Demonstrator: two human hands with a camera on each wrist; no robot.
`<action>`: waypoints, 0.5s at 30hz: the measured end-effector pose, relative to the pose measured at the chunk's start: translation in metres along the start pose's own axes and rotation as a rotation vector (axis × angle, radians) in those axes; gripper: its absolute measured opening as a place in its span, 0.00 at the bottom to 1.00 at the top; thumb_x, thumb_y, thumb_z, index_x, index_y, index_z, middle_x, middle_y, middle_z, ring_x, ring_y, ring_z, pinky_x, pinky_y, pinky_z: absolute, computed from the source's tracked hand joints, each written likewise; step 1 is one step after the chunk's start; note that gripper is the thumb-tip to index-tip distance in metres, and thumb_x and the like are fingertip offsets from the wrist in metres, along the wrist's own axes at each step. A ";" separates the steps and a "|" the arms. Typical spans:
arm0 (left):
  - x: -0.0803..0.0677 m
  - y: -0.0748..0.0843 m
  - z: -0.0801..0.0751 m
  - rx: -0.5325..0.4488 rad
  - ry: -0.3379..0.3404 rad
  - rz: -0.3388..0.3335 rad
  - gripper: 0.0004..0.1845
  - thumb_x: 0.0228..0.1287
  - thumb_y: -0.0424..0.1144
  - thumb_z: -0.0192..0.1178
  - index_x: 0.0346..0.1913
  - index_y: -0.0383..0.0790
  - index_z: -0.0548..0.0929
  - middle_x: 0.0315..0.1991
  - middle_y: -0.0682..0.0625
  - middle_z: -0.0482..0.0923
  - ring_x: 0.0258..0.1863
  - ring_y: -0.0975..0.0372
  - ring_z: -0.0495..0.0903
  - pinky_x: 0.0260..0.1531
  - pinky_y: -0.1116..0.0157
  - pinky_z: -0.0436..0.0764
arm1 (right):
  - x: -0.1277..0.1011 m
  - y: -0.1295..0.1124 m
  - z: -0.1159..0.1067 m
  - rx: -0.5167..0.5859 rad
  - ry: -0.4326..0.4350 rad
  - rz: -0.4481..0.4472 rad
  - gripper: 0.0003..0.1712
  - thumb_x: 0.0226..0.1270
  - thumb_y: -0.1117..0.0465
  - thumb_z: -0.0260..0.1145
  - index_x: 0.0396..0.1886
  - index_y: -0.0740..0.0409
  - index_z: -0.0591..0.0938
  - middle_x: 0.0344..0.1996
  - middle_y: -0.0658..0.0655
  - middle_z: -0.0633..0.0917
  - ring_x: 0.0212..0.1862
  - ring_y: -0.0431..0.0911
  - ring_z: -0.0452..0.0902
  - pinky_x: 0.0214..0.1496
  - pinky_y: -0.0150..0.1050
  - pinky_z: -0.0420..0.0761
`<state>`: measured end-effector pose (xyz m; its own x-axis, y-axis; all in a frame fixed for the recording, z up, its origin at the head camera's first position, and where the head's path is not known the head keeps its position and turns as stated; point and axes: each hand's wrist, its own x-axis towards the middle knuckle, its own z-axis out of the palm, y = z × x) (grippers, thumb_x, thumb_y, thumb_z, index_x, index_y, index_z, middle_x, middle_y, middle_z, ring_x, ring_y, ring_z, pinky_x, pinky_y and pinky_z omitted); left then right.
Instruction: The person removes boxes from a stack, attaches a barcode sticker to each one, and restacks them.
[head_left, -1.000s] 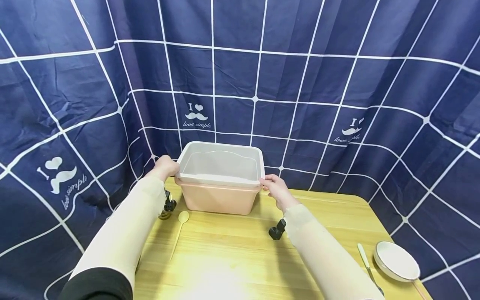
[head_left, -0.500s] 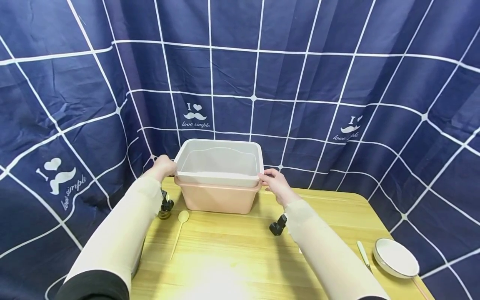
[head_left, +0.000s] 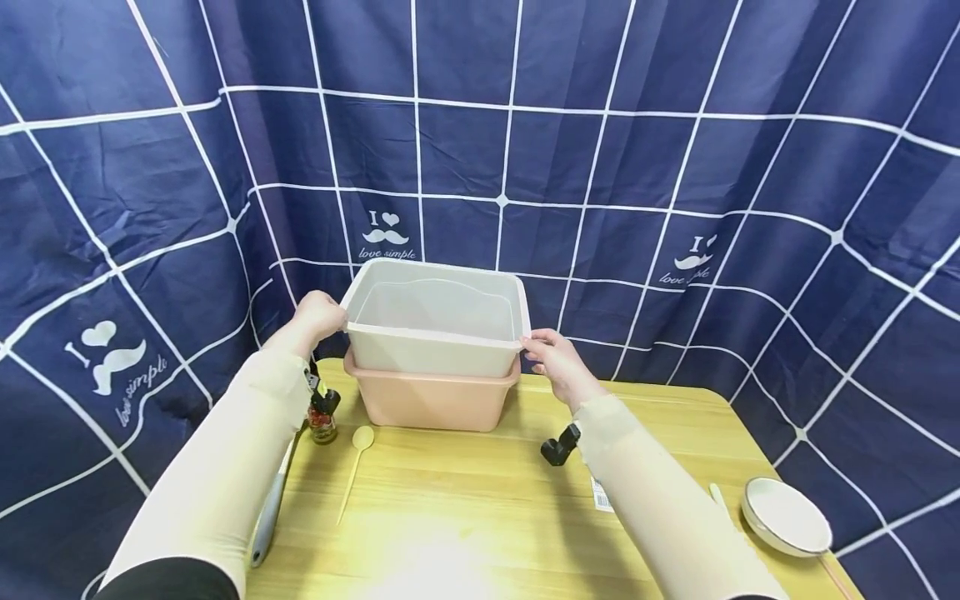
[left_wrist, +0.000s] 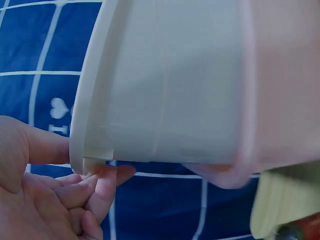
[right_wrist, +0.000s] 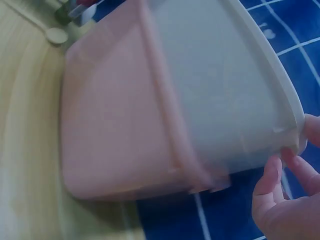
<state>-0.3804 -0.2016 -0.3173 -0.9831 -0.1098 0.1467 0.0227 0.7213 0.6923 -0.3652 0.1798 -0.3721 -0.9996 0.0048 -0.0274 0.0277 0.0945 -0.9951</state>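
A white plastic bin (head_left: pixel 435 350) sits partly inside a pink bin (head_left: pixel 431 404), its rim well above the pink one's. My left hand (head_left: pixel 318 317) pinches the white bin's rim at the left end. In the left wrist view the thumb lies on top of the rim and the curled fingers (left_wrist: pixel 102 190) are under it. My right hand (head_left: pixel 558 362) pinches the rim at the front right corner, and the right wrist view shows its fingertips beneath the lip. The pink bin stands on the wooden table (head_left: pixel 465 500), with no hand on it.
A yellow spoon (head_left: pixel 363 437) lies in front of the bins. A small jar (head_left: pixel 322 425) and a grey-handled utensil (head_left: pixel 268 517) are by my left forearm. At the right stand a white bowl (head_left: pixel 786 517) and a light handle (head_left: pixel 717 496). A blue checked curtain (head_left: pixel 637 167) hangs behind.
Both hands have raised the white bin, so more of its wall shows above the pink bin. The pink bin stays on the table. More of the grey-handled utensil and jar shows.
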 end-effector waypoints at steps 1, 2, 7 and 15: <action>-0.001 0.003 -0.003 -0.009 0.007 0.010 0.06 0.45 0.28 0.56 0.25 0.26 0.81 0.25 0.42 0.76 0.32 0.48 0.72 0.31 0.61 0.73 | -0.001 -0.005 -0.001 0.010 -0.002 -0.008 0.15 0.73 0.62 0.61 0.53 0.65 0.72 0.42 0.53 0.75 0.44 0.46 0.73 0.44 0.38 0.72; -0.002 0.006 -0.007 -0.013 0.012 0.017 0.08 0.47 0.28 0.56 0.29 0.24 0.81 0.27 0.40 0.77 0.33 0.47 0.72 0.31 0.61 0.72 | -0.002 -0.010 -0.002 0.021 0.000 -0.015 0.13 0.73 0.62 0.61 0.52 0.63 0.72 0.41 0.52 0.75 0.42 0.44 0.72 0.43 0.37 0.72; -0.007 0.024 -0.018 -0.053 0.030 0.047 0.14 0.58 0.33 0.53 0.42 0.23 0.78 0.41 0.33 0.77 0.42 0.45 0.72 0.42 0.54 0.74 | -0.007 -0.037 -0.016 0.052 -0.001 -0.068 0.09 0.73 0.63 0.60 0.47 0.60 0.73 0.38 0.49 0.75 0.39 0.42 0.70 0.42 0.34 0.71; -0.010 0.066 -0.010 -0.195 0.106 0.106 0.17 0.66 0.35 0.54 0.50 0.23 0.77 0.46 0.32 0.78 0.48 0.45 0.75 0.55 0.53 0.71 | -0.027 -0.072 -0.057 0.151 -0.007 -0.203 0.08 0.72 0.64 0.61 0.47 0.58 0.73 0.39 0.47 0.76 0.39 0.41 0.71 0.42 0.33 0.70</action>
<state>-0.3669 -0.1593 -0.2662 -0.9490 -0.1188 0.2921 0.1698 0.5880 0.7908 -0.3397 0.2297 -0.2939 -0.9847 -0.0059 0.1742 -0.1736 -0.0570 -0.9832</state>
